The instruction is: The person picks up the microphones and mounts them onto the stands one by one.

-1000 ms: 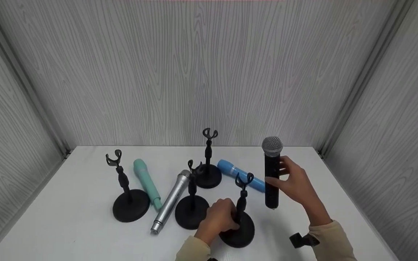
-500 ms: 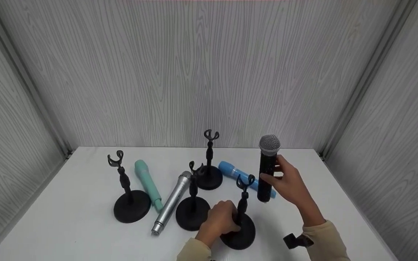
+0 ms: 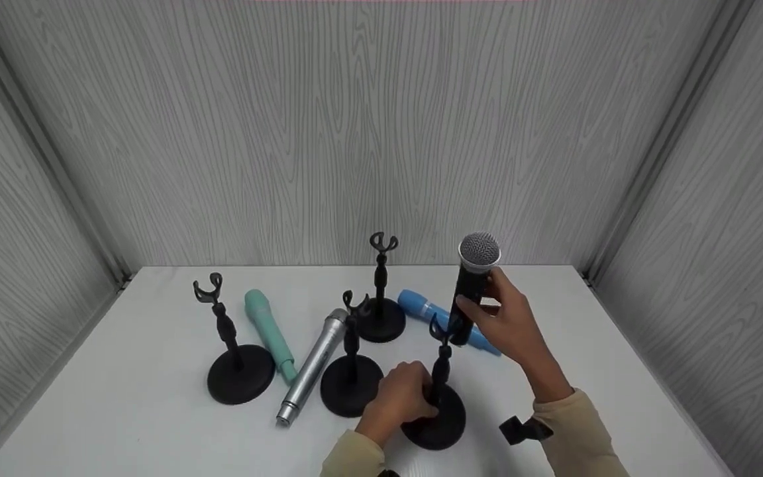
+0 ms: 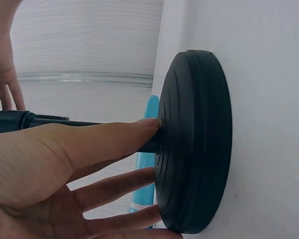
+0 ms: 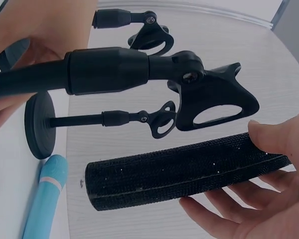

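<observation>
A black microphone [image 3: 470, 291] with a silver mesh head is held in the air by my right hand [image 3: 504, 318], thumb on one side and fingers on the other. Its lower end hangs just behind the clip of the front right microphone stand [image 3: 442, 364]; in the right wrist view the handle [image 5: 149, 174] lies beside that clip [image 5: 214, 99], apart from it. My left hand [image 3: 400, 401] grips the same stand low on its pole, thumb and fingers around it just above the round base [image 4: 194, 144]. The clip holds nothing.
Three more black stands stand at the left [image 3: 241, 374], middle [image 3: 351, 387] and back [image 3: 381, 321]. On the white table lie a green microphone [image 3: 269, 331], a silver microphone [image 3: 313, 368] and a blue microphone [image 3: 424, 309]. Grey wood-grain walls [image 3: 368, 132] enclose the table.
My right hand has carried the black microphone leftward toward the front right stand's clip, and the microphone has tilted from upright. My left hand has stayed on the stand.
</observation>
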Demonstrator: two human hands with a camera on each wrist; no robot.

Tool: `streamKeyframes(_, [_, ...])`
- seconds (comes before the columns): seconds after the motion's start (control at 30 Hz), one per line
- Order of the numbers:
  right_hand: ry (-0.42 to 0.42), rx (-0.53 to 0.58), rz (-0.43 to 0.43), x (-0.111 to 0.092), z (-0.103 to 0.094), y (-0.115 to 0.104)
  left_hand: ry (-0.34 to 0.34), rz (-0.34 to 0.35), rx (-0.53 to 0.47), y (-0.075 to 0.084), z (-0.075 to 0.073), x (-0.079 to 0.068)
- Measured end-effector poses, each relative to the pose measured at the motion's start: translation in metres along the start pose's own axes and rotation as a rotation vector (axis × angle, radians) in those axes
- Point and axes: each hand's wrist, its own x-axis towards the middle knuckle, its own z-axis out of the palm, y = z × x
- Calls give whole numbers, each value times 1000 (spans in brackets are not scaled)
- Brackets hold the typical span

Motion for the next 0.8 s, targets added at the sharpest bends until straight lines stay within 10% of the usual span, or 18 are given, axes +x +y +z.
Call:
streamKeyframes(0.23, [-6,43,-40,-5,7,-38,9,-27,17,0,-3,-2])
streamKeyframes(0.8, [-100,85,-134,-7,12,-41,35,-14,10,0,-2,-9])
